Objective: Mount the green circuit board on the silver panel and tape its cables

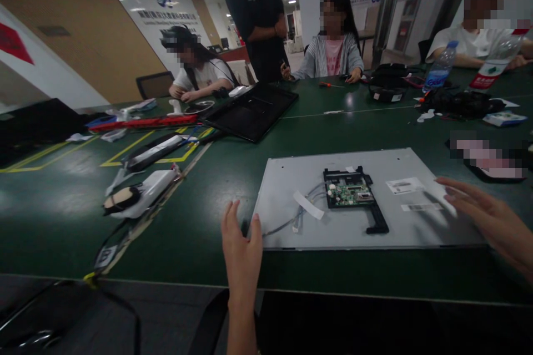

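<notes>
A flat grey display panel (287, 188) lies on the green table in front of me, its metal back facing up. A green circuit board (350, 193) sits in a black plastic bracket (378, 217) near the panel's middle. Grey cables (283, 226) run from the board toward the left edge, with a strip of white tape (308, 205) across them. My left hand (241, 238) is at the panel's left edge, fingers apart. Over the right edge, my right hand (478, 208) has its fingers stretched out. Neither hand grips anything; whether they touch the panel I cannot tell.
A black monitor casing (254, 111) lies beyond the panel. White power strips (144, 194) and cords are on the left. A pink phone-like object (487, 158) and bottles (441, 66) are on the right. Several people sit or stand across the table (187, 244).
</notes>
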A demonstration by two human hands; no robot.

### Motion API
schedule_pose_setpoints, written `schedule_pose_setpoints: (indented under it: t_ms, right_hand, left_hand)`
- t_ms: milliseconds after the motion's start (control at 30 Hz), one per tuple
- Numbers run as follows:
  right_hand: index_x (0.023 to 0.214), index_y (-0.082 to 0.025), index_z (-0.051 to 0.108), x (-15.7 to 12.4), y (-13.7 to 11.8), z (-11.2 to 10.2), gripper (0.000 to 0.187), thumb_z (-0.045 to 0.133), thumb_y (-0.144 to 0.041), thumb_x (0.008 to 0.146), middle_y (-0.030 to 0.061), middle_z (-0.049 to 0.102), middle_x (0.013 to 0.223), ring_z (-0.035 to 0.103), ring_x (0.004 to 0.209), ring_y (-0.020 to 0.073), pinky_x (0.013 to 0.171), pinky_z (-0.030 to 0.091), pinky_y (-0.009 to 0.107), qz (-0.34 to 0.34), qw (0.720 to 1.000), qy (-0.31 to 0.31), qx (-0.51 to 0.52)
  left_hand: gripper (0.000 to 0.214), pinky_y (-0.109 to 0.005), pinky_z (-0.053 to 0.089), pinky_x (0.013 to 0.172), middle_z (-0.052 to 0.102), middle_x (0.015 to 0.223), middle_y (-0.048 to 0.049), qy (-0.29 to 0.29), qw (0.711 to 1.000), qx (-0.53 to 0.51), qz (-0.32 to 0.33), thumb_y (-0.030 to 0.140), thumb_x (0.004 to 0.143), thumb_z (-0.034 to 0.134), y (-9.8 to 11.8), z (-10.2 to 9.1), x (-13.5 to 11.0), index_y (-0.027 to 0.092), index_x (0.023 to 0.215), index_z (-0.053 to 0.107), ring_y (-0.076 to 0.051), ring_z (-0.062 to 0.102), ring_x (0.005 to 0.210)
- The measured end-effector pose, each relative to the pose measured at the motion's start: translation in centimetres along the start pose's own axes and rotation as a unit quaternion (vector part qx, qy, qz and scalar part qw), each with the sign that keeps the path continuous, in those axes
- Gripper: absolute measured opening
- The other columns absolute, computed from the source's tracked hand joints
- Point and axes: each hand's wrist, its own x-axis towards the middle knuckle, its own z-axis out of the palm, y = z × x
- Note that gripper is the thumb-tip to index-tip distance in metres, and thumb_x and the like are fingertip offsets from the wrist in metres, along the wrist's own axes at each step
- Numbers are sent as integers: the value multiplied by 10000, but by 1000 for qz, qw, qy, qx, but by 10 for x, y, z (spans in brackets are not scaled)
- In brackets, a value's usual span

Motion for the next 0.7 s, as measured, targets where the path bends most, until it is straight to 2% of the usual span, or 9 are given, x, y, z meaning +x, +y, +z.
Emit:
schedule_pose_setpoints:
  t_ms: [133, 300, 367, 467, 567, 700]
  right_hand:
    - [1201, -339, 692, -6, -8, 10, 439, 627, -522, 807, 59, 538, 1468, 376, 1413, 353, 1171, 246, 469, -15, 997, 5, 78]
    - [1219, -359, 670, -11, -15, 30, 429, 634, -511, 819, 36, 553, 1454, 378, 1417, 325, 1175, 250, 469, -22, 994, -15, 109]
    - [1238, -348, 658, -13, -18, 39, 426, 594, -522, 855, 41, 526, 1479, 391, 1409, 333, 1170, 268, 499, -51, 996, -32, 72]
    - [1304, -316, 616, -20, -23, 55, 470, 536, -530, 893, 65, 479, 1514, 395, 1403, 354, 1147, 309, 562, -138, 987, -69, -44]
    - [1411, -296, 529, -30, -28, 73, 552, 506, -540, 916, 73, 429, 1547, 322, 1441, 358, 1129, 327, 602, -234, 951, -117, -167]
    - [1467, -285, 476, -41, -39, 92, 614, 497, -571, 925, 59, 365, 1587, 207, 1480, 369, 1150, 281, 617, -315, 896, -168, -265]
  left_hand:
    - [488, -486, 290, 1173, 446, 1459, -174, 54, 998, 14, 16, 366, 914, 545, -1, -3, 1, 169, 1358, 493, -294, 383, 1400]
    - [534, -500, 211, 1197, 373, 1512, -174, 86, 996, 7, -10, 362, 907, 565, -3, -8, -2, 177, 1395, 448, -306, 284, 1453]
    - [558, -507, 187, 1202, 347, 1525, -186, 93, 995, 8, -19, 361, 905, 573, -2, -9, -3, 164, 1407, 433, -316, 247, 1467]
    - [571, -488, 189, 1205, 346, 1525, -187, 112, 993, 3, -20, 365, 906, 577, -1, -10, -4, 159, 1416, 425, -306, 254, 1465]
    - [558, -470, 196, 1206, 364, 1521, -166, 124, 992, -11, -21, 366, 908, 580, -2, -10, -5, 180, 1414, 434, -286, 284, 1454]
    - [569, -480, 213, 1200, 355, 1534, -157, 115, 992, -36, -46, 369, 906, 595, -6, -9, -8, 201, 1424, 430, -287, 295, 1447]
